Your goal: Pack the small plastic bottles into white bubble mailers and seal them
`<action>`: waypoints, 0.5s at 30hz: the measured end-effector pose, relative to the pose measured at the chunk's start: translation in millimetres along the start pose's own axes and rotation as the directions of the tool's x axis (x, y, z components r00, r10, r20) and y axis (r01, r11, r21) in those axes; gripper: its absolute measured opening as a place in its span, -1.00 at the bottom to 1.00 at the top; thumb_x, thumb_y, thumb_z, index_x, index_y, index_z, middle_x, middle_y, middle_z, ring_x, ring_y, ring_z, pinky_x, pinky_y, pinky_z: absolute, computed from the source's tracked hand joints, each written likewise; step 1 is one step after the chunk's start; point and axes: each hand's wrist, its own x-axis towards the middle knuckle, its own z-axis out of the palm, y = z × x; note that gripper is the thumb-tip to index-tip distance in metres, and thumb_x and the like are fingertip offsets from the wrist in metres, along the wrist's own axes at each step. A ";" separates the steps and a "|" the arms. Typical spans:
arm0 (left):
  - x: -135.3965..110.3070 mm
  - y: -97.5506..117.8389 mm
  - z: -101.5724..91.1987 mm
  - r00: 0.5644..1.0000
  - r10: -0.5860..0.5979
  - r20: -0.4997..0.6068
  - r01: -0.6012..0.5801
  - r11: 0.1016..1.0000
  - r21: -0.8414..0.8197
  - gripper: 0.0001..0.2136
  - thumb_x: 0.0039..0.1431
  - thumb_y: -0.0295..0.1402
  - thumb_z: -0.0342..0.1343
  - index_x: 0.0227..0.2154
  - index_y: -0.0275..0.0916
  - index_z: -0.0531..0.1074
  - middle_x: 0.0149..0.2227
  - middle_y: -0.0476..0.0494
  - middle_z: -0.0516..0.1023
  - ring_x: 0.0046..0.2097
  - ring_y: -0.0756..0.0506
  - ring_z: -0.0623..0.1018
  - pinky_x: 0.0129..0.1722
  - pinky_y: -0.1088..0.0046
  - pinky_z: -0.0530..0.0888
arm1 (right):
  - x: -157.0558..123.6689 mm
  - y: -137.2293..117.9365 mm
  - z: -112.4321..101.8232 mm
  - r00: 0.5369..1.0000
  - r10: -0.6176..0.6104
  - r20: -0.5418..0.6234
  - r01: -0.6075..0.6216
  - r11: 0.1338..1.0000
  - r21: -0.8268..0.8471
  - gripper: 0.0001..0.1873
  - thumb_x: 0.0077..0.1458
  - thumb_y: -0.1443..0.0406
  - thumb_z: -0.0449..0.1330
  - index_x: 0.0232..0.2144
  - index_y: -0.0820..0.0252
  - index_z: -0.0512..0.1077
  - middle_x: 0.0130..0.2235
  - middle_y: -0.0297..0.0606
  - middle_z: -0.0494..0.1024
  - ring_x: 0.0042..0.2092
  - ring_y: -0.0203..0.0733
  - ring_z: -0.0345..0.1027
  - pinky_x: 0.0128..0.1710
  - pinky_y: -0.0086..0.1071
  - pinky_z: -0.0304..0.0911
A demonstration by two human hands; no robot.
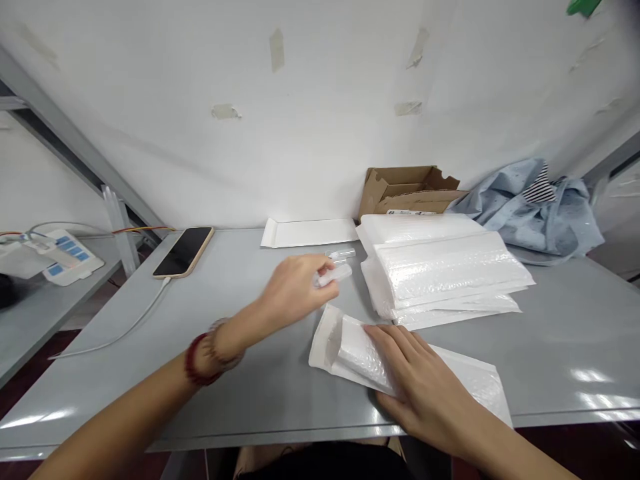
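Between the fingertips of my left hand point(300, 283) is a small clear plastic tube point(336, 275), held above the table. Just behind it lies a similar clear tube point(343, 254) on the tabletop. My right hand point(413, 373) grips a white bubble mailer point(353, 350) near the table's front edge, thumb below and fingers over the top. The mailer's mouth, with its flap, faces left toward my left hand and gapes a little. Whether anything is inside the mailer cannot be seen.
A stack of white bubble mailers point(445, 267) lies on the right of the grey table point(250, 400). Behind it stand an opened cardboard box point(410, 190) and a light blue cloth point(520, 207). A flat white mailer point(315, 233) lies by the wall. A phone point(185, 252) with its charging cable is at left.
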 end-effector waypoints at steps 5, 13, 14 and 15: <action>-41.8 -12.3 -26.7 0.917 0.296 0.269 -0.291 0.955 -0.057 -0.89 0.09 -0.44 0.13 -0.31 -0.25 0.51 -0.39 -0.05 0.52 -0.28 -0.06 0.39 -0.32 0.48 0.32 | 1.8 -0.2 0.7 0.999 -0.033 0.001 0.033 0.999 0.023 -0.29 -0.11 0.43 0.05 0.14 0.24 0.02 0.03 -0.05 0.27 0.00 0.02 0.17 -0.06 -0.10 0.24; -57.9 -11.9 33.6 0.842 0.462 0.280 -0.368 0.870 -0.329 -0.82 0.14 -0.62 -0.08 -0.50 -0.29 0.29 -0.41 -0.05 0.43 -0.33 0.01 0.38 -0.24 0.54 0.35 | 19.8 -14.2 9.3 0.987 -0.129 -0.094 0.134 0.989 0.057 -0.31 -0.09 0.44 0.01 0.15 0.25 0.00 -0.04 -0.07 0.33 -0.08 -0.05 0.24 -0.12 -0.16 0.29; -58.8 -11.6 35.4 0.832 0.459 0.313 -0.327 0.860 -0.393 -0.82 0.10 -0.65 -0.08 -0.52 -0.29 0.27 -0.42 -0.03 0.42 -0.35 0.03 0.38 -0.27 0.56 0.36 | 20.7 -15.7 10.0 0.986 -0.136 -0.094 0.142 0.988 0.056 -0.32 -0.09 0.44 0.01 0.14 0.25 0.01 -0.04 -0.07 0.34 -0.08 -0.05 0.25 -0.12 -0.16 0.30; -59.9 -11.5 35.5 0.811 0.464 0.357 -0.285 0.846 -0.451 -0.81 0.05 -0.68 -0.08 -0.54 -0.29 0.26 -0.44 -0.01 0.41 -0.38 0.04 0.38 -0.30 0.59 0.36 | 21.5 -17.2 10.5 0.985 -0.146 -0.089 0.151 0.987 0.054 -0.32 -0.10 0.44 0.01 0.13 0.26 0.02 -0.04 -0.07 0.33 -0.08 -0.05 0.24 -0.13 -0.16 0.30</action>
